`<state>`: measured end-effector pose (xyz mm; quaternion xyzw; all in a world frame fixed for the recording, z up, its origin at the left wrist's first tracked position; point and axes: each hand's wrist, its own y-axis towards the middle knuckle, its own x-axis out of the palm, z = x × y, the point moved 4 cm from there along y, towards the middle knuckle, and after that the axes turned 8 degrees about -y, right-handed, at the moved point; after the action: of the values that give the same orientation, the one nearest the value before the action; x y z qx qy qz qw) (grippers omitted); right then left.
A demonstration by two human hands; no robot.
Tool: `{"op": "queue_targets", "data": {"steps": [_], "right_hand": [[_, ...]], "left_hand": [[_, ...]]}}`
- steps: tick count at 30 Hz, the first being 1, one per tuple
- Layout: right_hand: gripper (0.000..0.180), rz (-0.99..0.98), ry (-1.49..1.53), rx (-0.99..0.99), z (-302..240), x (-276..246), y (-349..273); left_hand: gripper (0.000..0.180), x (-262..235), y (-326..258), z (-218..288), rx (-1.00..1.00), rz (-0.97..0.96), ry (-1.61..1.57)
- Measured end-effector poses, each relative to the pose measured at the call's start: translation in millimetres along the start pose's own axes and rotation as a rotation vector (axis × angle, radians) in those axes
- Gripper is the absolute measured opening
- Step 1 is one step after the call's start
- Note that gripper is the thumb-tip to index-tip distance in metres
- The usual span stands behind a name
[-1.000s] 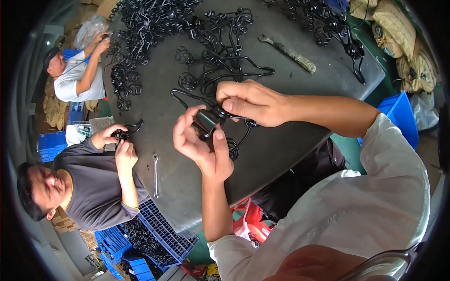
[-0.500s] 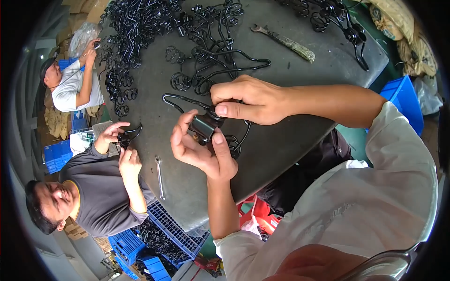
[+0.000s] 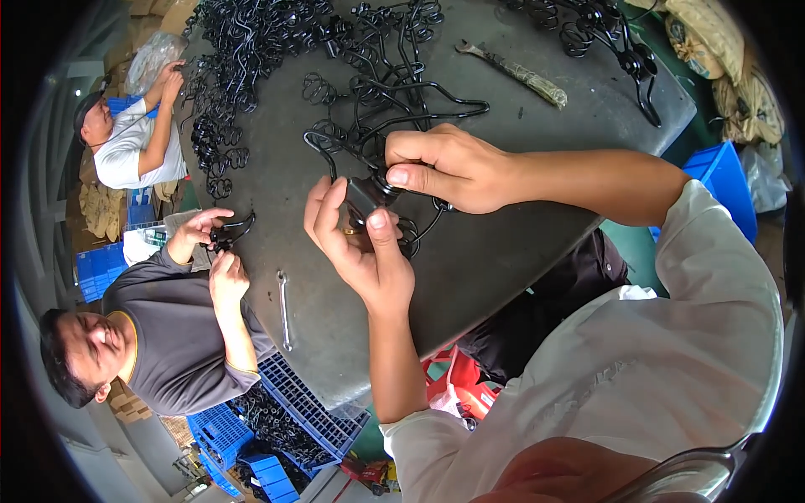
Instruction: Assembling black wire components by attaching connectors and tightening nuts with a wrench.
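1. L hand point(image 3: 367, 267): palm up-ish, thumb & fingers curved round a blk wire part's smooth block point(image 3: 366, 196), tips at its edges. Small gold-coloured bit betw. the fingers, too small to ID.
2. R hand point(image 3: 459, 172): thumb + bent index pinching same part at the block's far-R end; other fingers curled under, mostly hidden.
3. Blk wire part: glossy blk all over. Block smooth, rounded, w/ pale sheen, tilted. Bent rod loop point(image 3: 312, 142) sticks out beyond L fingertips. Coil point(image 3: 409, 236) shows below the hands; join to block hidden. Whole thing held up over near side of desk point(image 3: 495, 260), betw. both hands.
4. Desk: dark grey, scuffed, w/ dark specks.
5. Just beyond hands: loose cluster of blk wire parts point(image 3: 366, 90), coils + long bent rods, tangled.
6. Far L: big heap of similar parts point(image 3: 251, 50). Far R corner: smaller group point(image 3: 629, 63).
7. Wrench w/ wrapped handle point(image 3: 524, 82) beyond R hand; bare metal wrench point(image 3: 283, 310) well L, near desk edge.
8. L side: co-worker in dark top point(image 3: 180, 344), both hands at a small blk piece point(image 3: 220, 241). Farther: co-worker in white top point(image 3: 126, 159), arms raised.
9. Floor: blue crate point(image 3: 289, 390) lower L, blue bin point(image 3: 725, 193) R, tan sacks point(image 3: 708, 46) far R.
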<state>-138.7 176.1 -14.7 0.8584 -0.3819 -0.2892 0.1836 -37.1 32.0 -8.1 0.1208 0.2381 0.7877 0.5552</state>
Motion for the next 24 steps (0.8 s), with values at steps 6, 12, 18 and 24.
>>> {"op": "queue_targets", "data": {"steps": [6,12,18,24], "right_hand": [[0.031,-0.012,0.001,0.042,-0.1,7.3,-2.9],[0.031,-0.019,0.005,0.120,5.1,10.4,-6.8],[0.032,-0.020,0.009,0.168,10.2,17.5,-8.2],[0.035,-0.058,0.039,0.257,9.8,22.5,-9.6]], "left_hand": [[0.035,1.3,-4.6,-6.1,0.044,0.065,0.063],[0.034,2.7,-2.2,-0.2,-0.081,0.077,0.036],[0.031,0.5,-1.8,1.7,-0.147,0.062,0.258],[0.031,-2.8,0.9,2.4,-0.233,0.057,0.261]]}}
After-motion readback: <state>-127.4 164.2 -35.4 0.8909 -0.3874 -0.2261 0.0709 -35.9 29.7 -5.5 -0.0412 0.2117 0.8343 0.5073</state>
